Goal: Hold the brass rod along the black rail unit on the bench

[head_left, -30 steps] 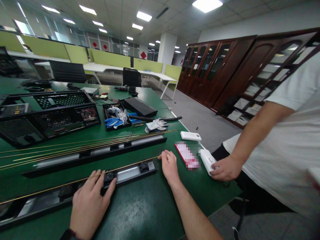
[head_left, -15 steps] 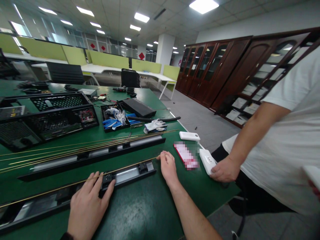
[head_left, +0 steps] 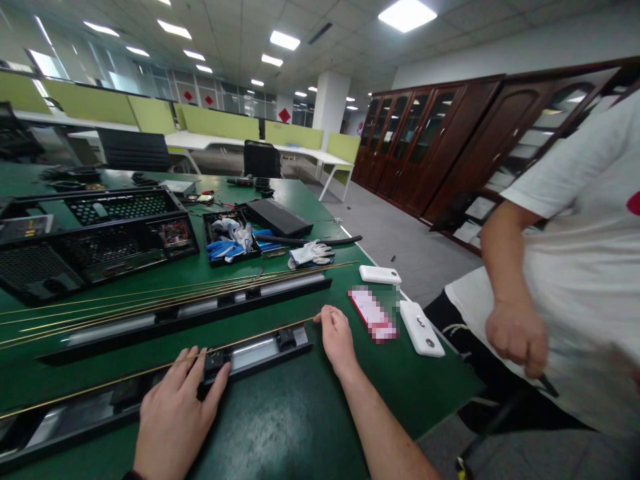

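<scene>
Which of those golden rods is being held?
The nearest golden rod, its end at the right hand, its length running by the left hand; the other rods lie farther back, touched by neither.

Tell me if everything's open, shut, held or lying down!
Near gold rod: held
Right hand: pinching that rod's end
Left hand: spread over near rail
Other gold rods: loose, lying
Black case: open-sided
Black tray: open, gloves inside
White gloves: lying outside tray
White devices: lying flat
Cabinet doors: shut
Ceiling lights: on
</scene>
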`<state>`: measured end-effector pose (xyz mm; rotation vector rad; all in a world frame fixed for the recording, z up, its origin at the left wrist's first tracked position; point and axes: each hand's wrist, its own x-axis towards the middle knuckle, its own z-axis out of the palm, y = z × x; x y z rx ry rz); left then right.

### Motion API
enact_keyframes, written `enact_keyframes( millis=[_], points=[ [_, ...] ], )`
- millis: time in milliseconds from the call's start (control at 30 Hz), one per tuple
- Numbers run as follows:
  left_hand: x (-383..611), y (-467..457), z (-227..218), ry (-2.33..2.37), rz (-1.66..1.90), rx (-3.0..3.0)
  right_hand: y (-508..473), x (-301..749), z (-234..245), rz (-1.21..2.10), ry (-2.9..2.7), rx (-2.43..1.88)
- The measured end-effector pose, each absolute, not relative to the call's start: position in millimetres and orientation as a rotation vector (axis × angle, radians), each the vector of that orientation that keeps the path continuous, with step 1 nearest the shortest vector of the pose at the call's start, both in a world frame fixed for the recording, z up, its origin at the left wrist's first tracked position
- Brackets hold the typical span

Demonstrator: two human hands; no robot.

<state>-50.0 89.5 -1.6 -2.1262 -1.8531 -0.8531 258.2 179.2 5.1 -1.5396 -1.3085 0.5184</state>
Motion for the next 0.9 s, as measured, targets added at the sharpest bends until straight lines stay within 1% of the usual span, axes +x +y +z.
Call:
enact_keyframes(
  millis=[167, 667, 900],
  points=[
    [-51.6, 89.0, -2.8, -1.833, -0.807, -2.143, 179.0, 258.0, 6.9, 0.523, -1.302, -1.545],
    [-46.0, 89.2, 0.2, -1.884, -0.877, -2.083, 178.4, 257.6, 8.8, 0.546, -1.297, -1.53],
    [-44.5, 88.5, 4.6, -1.919, -0.836, -2.072, 178.1, 257.2, 9.9, 0.559, -1.293, -1.517]
  ],
)
